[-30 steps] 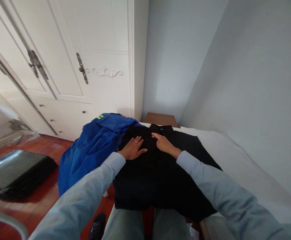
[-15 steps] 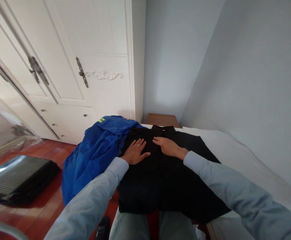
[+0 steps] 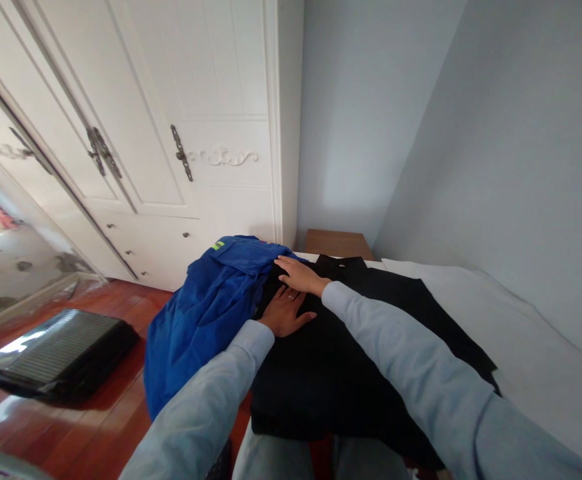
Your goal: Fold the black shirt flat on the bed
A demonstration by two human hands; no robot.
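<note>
A black collared garment, which looks like a shirt (image 3: pixel 311 373), lies spread in front of me with its collar at the far end. My left hand (image 3: pixel 287 313) rests flat on its left part, fingers apart, a ring on one finger. Just beyond it, my right hand (image 3: pixel 298 273) reaches across to the shirt's upper left edge, palm down with fingers stretched out. Its fingertips are close to the blue garment (image 3: pixel 205 300), which lies bunched along the left side of the shirt and hangs down. Neither hand grips any cloth that I can see.
A white cloth or sheet (image 3: pixel 445 293) lies to the right against the grey wall (image 3: pixel 531 167). Ahead stand a white wardrobe (image 3: pixel 225 87) and a small brown wooden surface (image 3: pixel 341 241). A dark ribbed case (image 3: pixel 61 353) sits on the red wooden floor (image 3: pixel 115 393) at left.
My right hand has moved left, from near the shirt's front below the collar to its upper left edge. My left hand stays flat on the cloth. The view has shifted slightly left.
</note>
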